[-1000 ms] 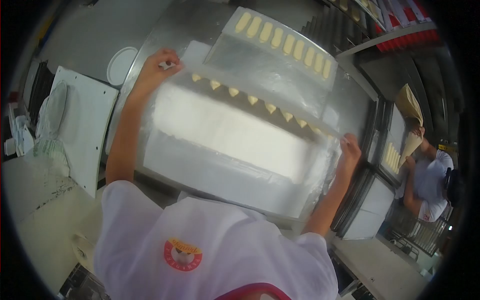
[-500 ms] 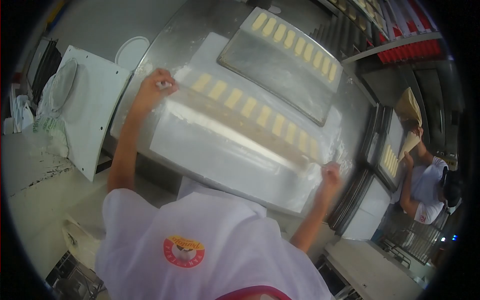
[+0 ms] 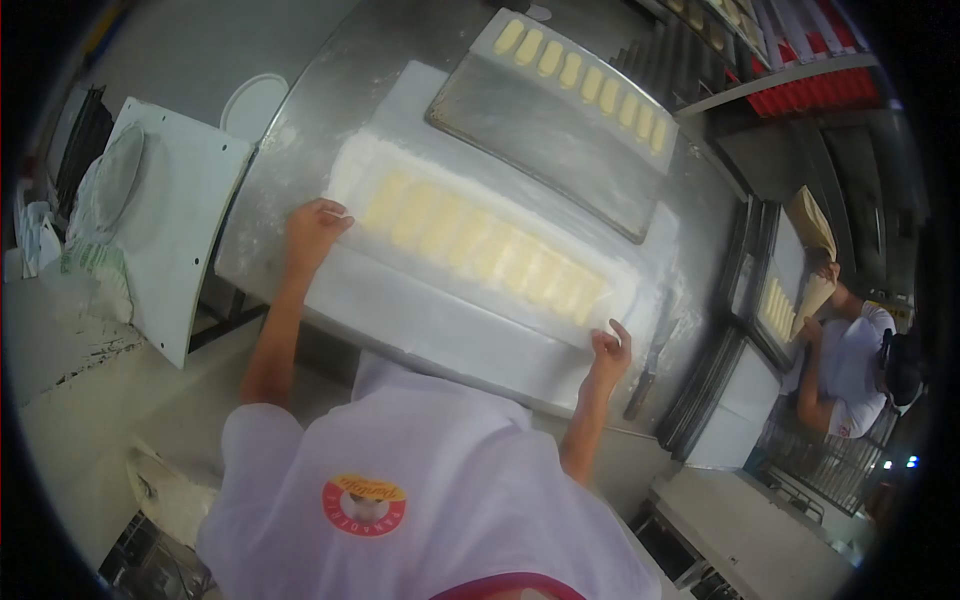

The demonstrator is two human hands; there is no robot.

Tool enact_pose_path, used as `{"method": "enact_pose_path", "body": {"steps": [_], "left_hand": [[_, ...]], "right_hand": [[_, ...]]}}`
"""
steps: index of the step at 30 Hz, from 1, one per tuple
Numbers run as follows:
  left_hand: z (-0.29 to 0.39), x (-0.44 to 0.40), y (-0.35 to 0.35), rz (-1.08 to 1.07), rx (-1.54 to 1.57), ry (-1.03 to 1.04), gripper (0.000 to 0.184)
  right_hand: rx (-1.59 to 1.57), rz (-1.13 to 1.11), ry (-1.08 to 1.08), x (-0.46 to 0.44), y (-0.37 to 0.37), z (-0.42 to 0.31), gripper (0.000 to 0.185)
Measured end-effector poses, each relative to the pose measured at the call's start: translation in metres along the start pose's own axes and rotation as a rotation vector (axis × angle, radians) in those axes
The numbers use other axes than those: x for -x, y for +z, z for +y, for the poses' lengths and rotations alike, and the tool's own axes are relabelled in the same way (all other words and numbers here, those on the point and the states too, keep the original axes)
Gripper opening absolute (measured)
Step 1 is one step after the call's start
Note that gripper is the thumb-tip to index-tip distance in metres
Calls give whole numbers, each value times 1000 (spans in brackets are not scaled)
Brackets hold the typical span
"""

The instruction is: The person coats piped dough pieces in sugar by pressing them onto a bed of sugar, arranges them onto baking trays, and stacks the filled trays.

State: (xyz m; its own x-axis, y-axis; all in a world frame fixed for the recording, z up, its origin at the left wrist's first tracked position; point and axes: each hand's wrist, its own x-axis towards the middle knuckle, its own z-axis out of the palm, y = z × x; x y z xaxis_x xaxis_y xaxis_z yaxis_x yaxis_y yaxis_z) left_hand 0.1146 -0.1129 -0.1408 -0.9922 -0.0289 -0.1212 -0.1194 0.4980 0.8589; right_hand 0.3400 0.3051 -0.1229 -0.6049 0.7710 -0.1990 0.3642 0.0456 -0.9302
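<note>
A paper sheet (image 3: 480, 285) lies over a rectangle of white powder (image 3: 352, 165) on the metal table. Several yellow batter strips (image 3: 440, 228) show in a row on or through it, pale and hazy. My left hand (image 3: 318, 230) pinches the near left corner of the sheet, thumb and finger together. At the near right corner my right hand (image 3: 608, 352) is closed on the sheet's edge, with one finger raised. White paper (image 3: 440, 318) spreads under the powder, nearer my body.
Behind the powder lies a metal tray (image 3: 550, 140) with a strip-lined sheet. A knife (image 3: 645, 380) rests right of my right hand. At the far right a co-worker (image 3: 855, 365) holds a piping bag (image 3: 815, 295) over another tray. A white board (image 3: 180, 230) stands left.
The sheet has come down from a raised, tilted position and now lies over the powder. Both my hands have moved lower and nearer my body, the right one also leftward.
</note>
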Motion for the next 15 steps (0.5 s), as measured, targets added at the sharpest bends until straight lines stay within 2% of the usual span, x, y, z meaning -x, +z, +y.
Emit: {"method": "enact_pose_path", "body": {"steps": [5,10,15], "left_hand": [[8,-2,-5,-55,-116,39,15],[25,-17,0,-69,-248,45,21],[33,-37,11,-53,-245,61,23]], "right_hand": [[14,34,139,-7,0,0,29],[79,55,88,-21,2,8,15],[113,89,5,-52,14,4,13]]}}
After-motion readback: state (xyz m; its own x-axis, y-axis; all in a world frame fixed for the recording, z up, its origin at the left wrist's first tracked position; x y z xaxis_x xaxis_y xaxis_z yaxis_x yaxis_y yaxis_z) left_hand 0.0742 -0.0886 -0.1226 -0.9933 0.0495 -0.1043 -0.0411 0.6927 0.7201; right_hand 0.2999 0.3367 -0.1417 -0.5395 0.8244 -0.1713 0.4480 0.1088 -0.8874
